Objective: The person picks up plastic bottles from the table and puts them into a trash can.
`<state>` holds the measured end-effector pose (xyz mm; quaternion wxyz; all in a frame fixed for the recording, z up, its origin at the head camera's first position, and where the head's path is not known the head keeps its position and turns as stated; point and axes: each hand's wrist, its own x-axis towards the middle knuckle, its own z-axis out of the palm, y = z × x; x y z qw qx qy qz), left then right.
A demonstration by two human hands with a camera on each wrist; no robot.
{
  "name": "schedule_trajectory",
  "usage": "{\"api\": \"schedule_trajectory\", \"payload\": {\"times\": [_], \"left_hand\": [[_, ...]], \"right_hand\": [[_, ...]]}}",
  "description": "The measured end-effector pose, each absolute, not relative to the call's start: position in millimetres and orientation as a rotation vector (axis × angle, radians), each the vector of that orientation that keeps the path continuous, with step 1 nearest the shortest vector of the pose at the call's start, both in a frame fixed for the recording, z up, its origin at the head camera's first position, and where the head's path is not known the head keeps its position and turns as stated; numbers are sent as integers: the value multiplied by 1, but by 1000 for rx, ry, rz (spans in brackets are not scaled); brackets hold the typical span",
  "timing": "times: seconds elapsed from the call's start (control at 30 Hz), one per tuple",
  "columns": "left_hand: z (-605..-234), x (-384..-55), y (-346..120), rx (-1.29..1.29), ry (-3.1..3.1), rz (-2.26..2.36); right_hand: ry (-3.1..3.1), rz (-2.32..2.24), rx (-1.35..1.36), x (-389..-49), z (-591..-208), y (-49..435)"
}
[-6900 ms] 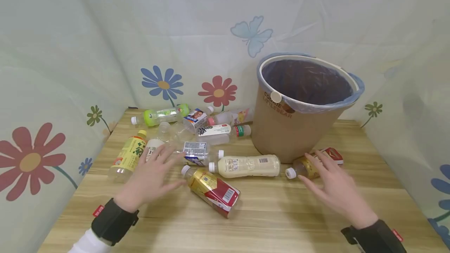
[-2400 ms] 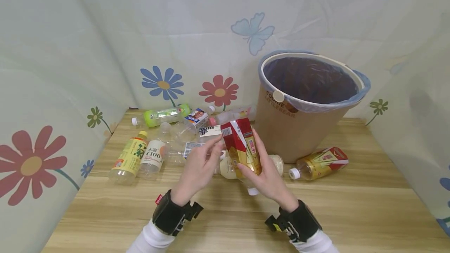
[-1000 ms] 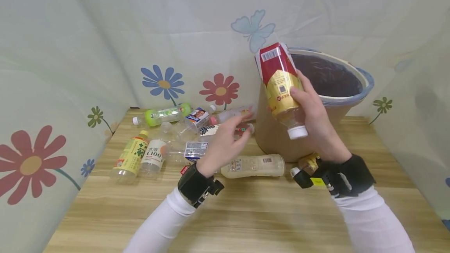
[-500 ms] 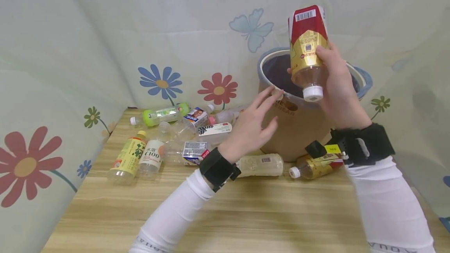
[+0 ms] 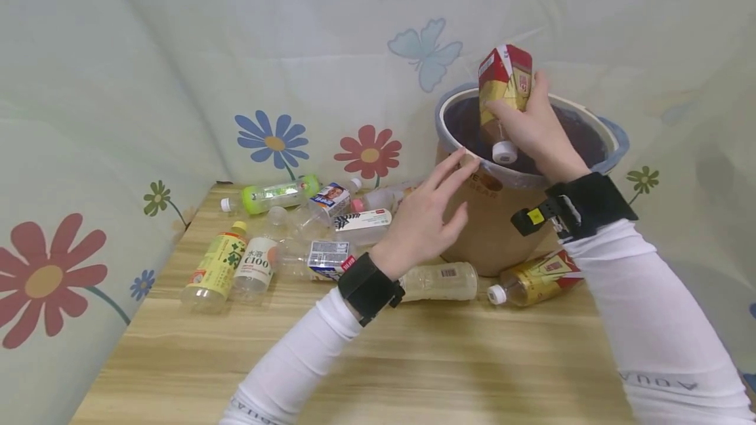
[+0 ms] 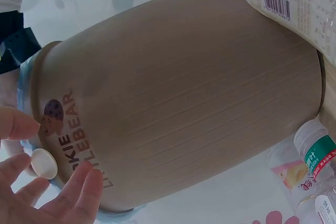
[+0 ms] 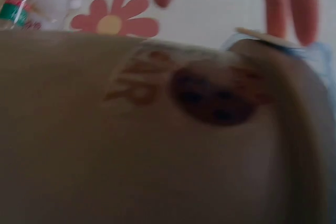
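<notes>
My right hand [image 5: 540, 130] grips a red-and-gold plastic bottle [image 5: 506, 84] over the mouth of a tan trash bin [image 5: 496, 235]. The bottle tilts, its white cap low and its red base up. A bluish plastic liner folds over the bin's rim. My left hand [image 5: 424, 225] has its fingers spread, the fingertips right at the rim by a round pale button [image 6: 44, 163]. Nothing lies in its palm. In the right wrist view, fingertips [image 7: 304, 14] show beyond the bin's dark cookie print.
Beside the bin's base lie a second red-and-gold bottle [image 5: 534, 281] and a cream bottle [image 5: 440, 282]. Several bottles cluster to the left, among them a yellow-labelled one [image 5: 218, 264], a C100 bottle [image 5: 256, 264] and a green-sleeved one [image 5: 280, 194]. A printed curtain [image 5: 331, 31] hangs behind.
The right hand picked up the bottle from the table, raised it to the bin, and has just lowered it over the opening. The left hand moved from the bottles to the bin's rim.
</notes>
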<state>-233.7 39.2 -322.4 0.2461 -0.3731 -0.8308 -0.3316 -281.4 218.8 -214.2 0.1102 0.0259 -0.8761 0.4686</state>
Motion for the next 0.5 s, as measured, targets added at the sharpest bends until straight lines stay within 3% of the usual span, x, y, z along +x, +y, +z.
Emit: {"api": "schedule_trajectory", "payload": {"times": [0.5], "left_hand": [[-324, -234, 39, -1032, -2294, -887]], "right_hand": [[-2963, 806, 148, -284, -224, 218]]}}
